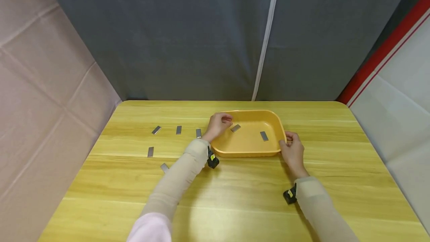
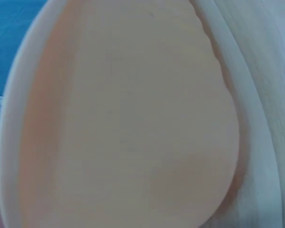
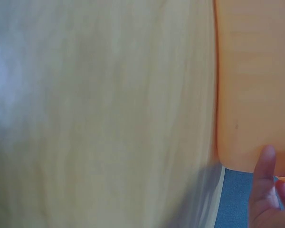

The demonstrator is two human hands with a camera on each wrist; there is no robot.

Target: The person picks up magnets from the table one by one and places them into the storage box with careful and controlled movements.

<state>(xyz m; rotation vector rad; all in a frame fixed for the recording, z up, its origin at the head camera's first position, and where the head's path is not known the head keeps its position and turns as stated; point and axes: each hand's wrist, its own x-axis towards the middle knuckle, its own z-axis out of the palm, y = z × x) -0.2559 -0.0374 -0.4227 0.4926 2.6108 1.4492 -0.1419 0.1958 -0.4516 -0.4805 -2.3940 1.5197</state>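
A shallow yellow-orange plastic tray (image 1: 248,154) stands on the table, with two small flat grey rectangular pieces inside: one piece (image 1: 235,128) towards the left, another piece (image 1: 264,136) towards the right. My left hand (image 1: 218,124) hovers over the tray's left end, fingers bent and thumb apart from them, just beside the nearer piece; nothing shows between them. At the right end, my right hand (image 1: 293,150) grips the tray's rim, thumb on the near side. In the right wrist view, the thumb (image 3: 264,164) lies against the tray's outer wall (image 3: 256,95).
Several similar grey pieces lie spread left of the tray, among them one piece (image 1: 150,152) farthest left and one piece (image 1: 164,167) beside the left sleeve. The wooden table (image 1: 235,197) ends at a dark grey curtain (image 1: 188,47) behind.
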